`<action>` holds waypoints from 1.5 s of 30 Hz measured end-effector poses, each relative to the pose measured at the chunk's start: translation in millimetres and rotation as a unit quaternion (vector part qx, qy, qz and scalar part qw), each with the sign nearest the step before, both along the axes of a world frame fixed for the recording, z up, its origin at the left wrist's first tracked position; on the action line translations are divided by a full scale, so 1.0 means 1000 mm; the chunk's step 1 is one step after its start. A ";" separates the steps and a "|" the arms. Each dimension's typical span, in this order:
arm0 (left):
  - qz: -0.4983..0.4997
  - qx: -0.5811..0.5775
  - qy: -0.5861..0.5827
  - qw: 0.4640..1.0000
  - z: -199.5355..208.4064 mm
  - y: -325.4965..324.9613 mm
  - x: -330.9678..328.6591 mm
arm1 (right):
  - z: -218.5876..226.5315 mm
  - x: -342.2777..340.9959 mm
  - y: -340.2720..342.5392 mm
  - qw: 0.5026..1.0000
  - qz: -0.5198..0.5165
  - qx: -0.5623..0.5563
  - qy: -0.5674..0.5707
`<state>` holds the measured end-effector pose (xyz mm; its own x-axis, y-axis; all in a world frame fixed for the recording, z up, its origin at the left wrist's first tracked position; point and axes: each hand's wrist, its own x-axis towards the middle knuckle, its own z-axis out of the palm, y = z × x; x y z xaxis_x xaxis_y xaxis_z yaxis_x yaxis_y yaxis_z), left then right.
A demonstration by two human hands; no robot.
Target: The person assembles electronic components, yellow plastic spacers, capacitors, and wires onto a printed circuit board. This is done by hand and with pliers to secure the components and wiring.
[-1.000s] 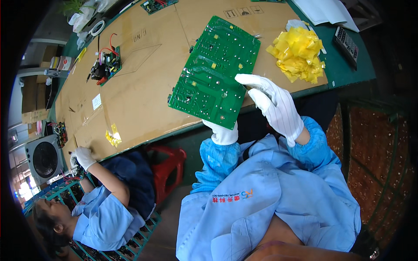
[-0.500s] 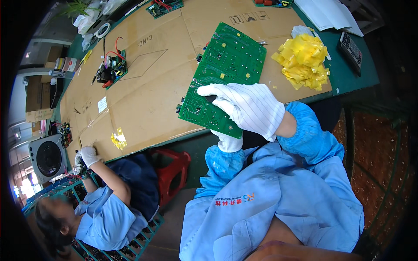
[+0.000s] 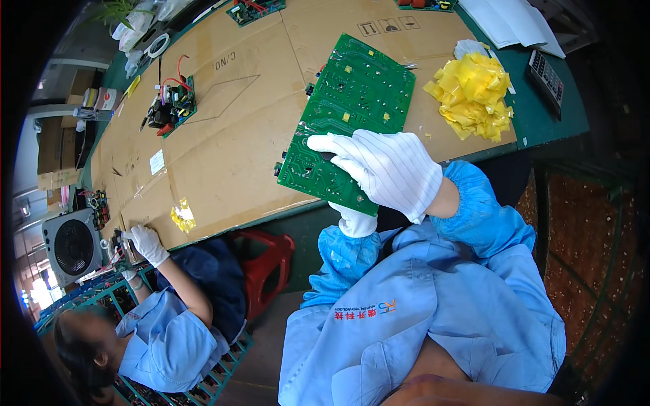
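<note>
A large green circuit board point(image 3: 362, 91) is tilted in front of me, its soldered side up with small yellow patches on it. My left hand point(image 3: 357, 222), in a white glove, holds it from underneath at the near edge; the board hides those fingers. Over the board's near part lies my right hand point(image 3: 389, 169), in a striped white glove. Its fingers are closed, index finger stretched along the surface, and a small dark thing point(image 3: 327, 155) shows between index finger and thumb, too covered to name. Components stick out below the board's left edge.
A heap of yellow tape pieces point(image 3: 470, 95) lies right of the board, beside a calculator point(image 3: 546, 81). Another board with red wires point(image 3: 177, 107) stands on the cardboard point(image 3: 230, 155). At left, a co-worker's gloved hand point(image 3: 147, 245) works near a fan point(image 3: 73, 245); a red stool point(image 3: 267, 271) stands between us.
My hands and the board stay almost still. At left, the co-worker's gloved hand has shifted slightly, its fingers now spread more.
</note>
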<state>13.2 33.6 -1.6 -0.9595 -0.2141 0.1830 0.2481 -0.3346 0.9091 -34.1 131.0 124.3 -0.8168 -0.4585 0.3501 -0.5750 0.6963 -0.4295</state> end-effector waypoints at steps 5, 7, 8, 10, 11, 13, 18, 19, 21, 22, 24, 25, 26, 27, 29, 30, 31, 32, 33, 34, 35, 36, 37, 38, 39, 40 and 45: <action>-0.046 0.048 -0.002 0.998 -0.041 -0.008 0.003 | -0.003 -0.007 0.004 0.973 -0.004 -0.217 -0.073; -0.181 0.361 0.062 0.913 -0.064 -0.008 -0.001 | 0.002 -0.015 0.017 0.947 -0.021 -0.293 -0.129; -0.180 0.360 0.064 0.913 -0.076 -0.010 0.003 | 0.003 -0.017 0.024 0.966 -0.030 -0.236 -0.098; -0.183 0.366 0.059 0.911 -0.078 -0.006 0.001 | -0.001 -0.018 0.034 0.984 -0.055 -0.146 -0.082; -0.184 0.369 0.057 0.909 -0.079 -0.005 0.000 | -0.004 -0.017 0.036 0.984 -0.057 -0.145 -0.081; -0.187 0.374 0.052 0.907 -0.078 -0.004 0.000 | -0.008 -0.015 0.038 0.995 -0.059 -0.006 -0.078; -0.190 0.380 0.041 0.904 -0.074 -0.008 0.002 | -0.006 -0.016 0.040 0.994 -0.052 -0.005 -0.091; -0.191 0.381 0.039 0.904 -0.073 -0.009 0.001 | -0.010 -0.018 0.041 0.996 -0.040 0.024 -0.079; -0.195 0.382 0.036 0.902 -0.068 -0.011 0.000 | -0.012 -0.019 0.041 0.996 -0.030 0.051 -0.065; -0.197 0.383 0.034 0.902 -0.066 -0.013 0.000 | -0.011 -0.019 0.039 0.997 -0.040 0.026 -0.063; -0.202 0.384 0.031 0.900 -0.060 -0.018 -0.001 | -0.010 -0.021 0.034 0.997 -0.052 -0.001 -0.059; -0.205 0.383 0.031 0.900 -0.067 -0.018 0.000 | -0.012 -0.025 0.031 0.995 -0.049 -0.069 -0.050; -0.187 0.363 0.013 0.913 -0.073 -0.019 0.002 | -0.013 -0.028 0.031 0.989 -0.045 -0.135 -0.041; -0.168 0.342 -0.006 0.925 -0.077 -0.020 0.004 | -0.011 -0.030 0.033 0.989 -0.046 -0.137 -0.040; -0.129 0.298 -0.045 0.945 -0.087 -0.021 0.009 | -0.004 -0.034 0.039 0.979 -0.012 -0.200 0.041; -0.108 0.276 -0.063 0.953 -0.092 -0.022 0.010 | -0.007 -0.032 0.041 0.979 -0.035 -0.199 -0.017; -0.087 0.254 -0.081 0.960 -0.096 -0.022 0.010 | -0.008 -0.030 0.042 0.979 -0.035 -0.200 -0.017; -0.065 0.231 -0.098 0.966 -0.100 -0.022 0.012 | -0.008 -0.026 0.042 0.986 -0.033 -0.151 -0.064; -0.046 0.209 -0.118 0.970 -0.102 -0.021 0.013 | -0.007 -0.024 0.043 0.988 -0.033 -0.100 -0.111; -0.027 0.186 -0.137 0.973 -0.104 -0.021 0.015 | -0.009 -0.023 0.043 0.989 -0.029 -0.092 -0.108; -0.007 0.163 -0.156 0.974 -0.106 -0.021 0.017 | -0.009 -0.024 0.045 0.989 -0.031 -0.092 -0.109; 0.014 0.138 -0.175 0.975 -0.106 -0.022 0.018 | -0.011 -0.025 0.046 0.991 -0.030 -0.075 -0.103; 0.034 0.113 -0.193 0.974 -0.106 -0.024 0.020 | -0.012 -0.025 0.046 0.993 -0.029 -0.058 -0.097; 0.034 0.112 -0.194 0.974 -0.107 -0.026 0.021 | -0.010 -0.025 0.047 0.993 -0.030 -0.060 -0.097; 0.034 0.094 -0.202 0.974 -0.106 -0.027 0.021 | -0.007 -0.025 0.048 0.990 -0.020 -0.057 -0.126; 0.033 0.077 -0.210 0.974 -0.105 -0.028 0.021 | -0.005 -0.026 0.049 0.986 -0.010 -0.055 -0.155; 0.052 -0.105 -0.199 0.973 -0.092 -0.036 0.021 | -0.010 -0.030 0.048 0.985 0.003 -0.076 -0.156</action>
